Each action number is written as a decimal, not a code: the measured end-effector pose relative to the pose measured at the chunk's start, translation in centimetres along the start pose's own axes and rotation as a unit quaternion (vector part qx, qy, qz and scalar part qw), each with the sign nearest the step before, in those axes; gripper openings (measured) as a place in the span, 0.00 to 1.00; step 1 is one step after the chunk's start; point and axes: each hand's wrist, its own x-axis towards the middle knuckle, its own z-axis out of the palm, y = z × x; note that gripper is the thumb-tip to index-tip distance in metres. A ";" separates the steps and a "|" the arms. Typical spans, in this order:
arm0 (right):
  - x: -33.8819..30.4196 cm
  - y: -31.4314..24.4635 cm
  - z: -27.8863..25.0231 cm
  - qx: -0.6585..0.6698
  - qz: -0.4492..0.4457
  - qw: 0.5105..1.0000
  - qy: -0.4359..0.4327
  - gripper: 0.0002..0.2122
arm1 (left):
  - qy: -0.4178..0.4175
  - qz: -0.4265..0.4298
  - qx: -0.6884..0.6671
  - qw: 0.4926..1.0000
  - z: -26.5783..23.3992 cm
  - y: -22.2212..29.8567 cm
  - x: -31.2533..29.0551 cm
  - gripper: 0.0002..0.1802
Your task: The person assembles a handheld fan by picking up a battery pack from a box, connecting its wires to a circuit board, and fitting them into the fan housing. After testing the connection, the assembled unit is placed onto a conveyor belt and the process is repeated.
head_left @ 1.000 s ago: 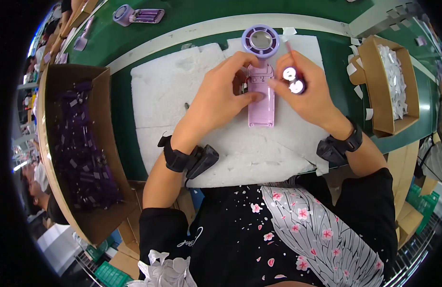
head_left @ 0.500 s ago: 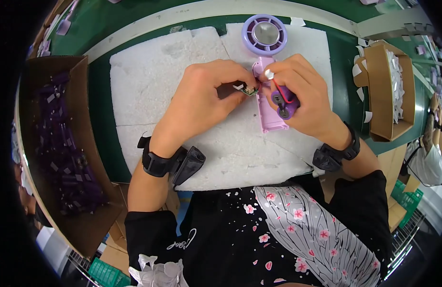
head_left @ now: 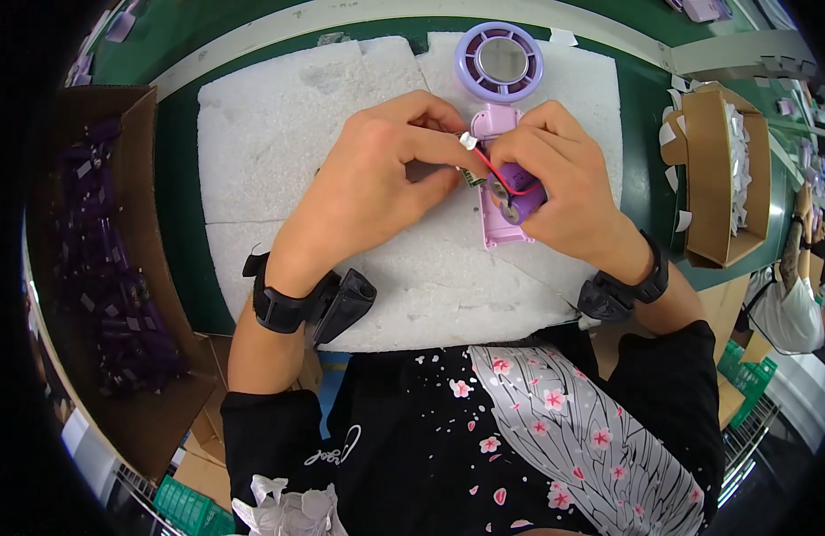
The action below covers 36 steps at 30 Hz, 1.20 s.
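My right hand [head_left: 560, 179] is closed around a purple battery pack [head_left: 520, 207] with metal cell ends, tilted over a pink plastic housing [head_left: 504, 234]. From the pack a red wire [head_left: 500, 175] runs up to a white connector plug [head_left: 468, 141], which lies by the fingers of my left hand [head_left: 386, 170]. That hand pinches a small green circuit board [head_left: 472, 178] at the housing's left side; the fingers partly cover it. Attached at the far end of the housing, or just touching it, is a round lavender fan head [head_left: 499, 62]; I cannot tell which.
White foam sheets [head_left: 279, 125] cover the green table [head_left: 182, 214]. On the left stands a deep cardboard box [head_left: 176, 295] of purple battery packs. A smaller carton [head_left: 705, 170] at right holds white pieces. A person [head_left: 792, 308] is at the far right edge.
The battery pack has moved left and lower over the housing, and the white plug has shifted left toward my left fingers. My left index finger now reaches farther over the circuit board.
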 end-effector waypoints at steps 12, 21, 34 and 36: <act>-0.7 -0.4 -0.6 0.060 0.051 0.997 -0.017 0.13 | 0.009 0.023 -0.059 0.998 0.9 0.2 0.1 0.12; -0.7 0.1 -1.9 0.137 0.089 0.985 0.052 0.06 | -0.044 -0.047 -0.072 0.995 -0.4 0.0 0.0 0.12; -0.2 -0.4 -1.5 0.149 0.129 0.980 -0.006 0.03 | -0.043 -0.111 -0.219 0.968 -0.3 -0.3 -0.2 0.07; -0.2 -0.4 -1.4 0.153 0.134 0.979 -0.009 0.03 | -0.041 -0.104 -0.228 0.967 -0.3 -0.4 -0.2 0.07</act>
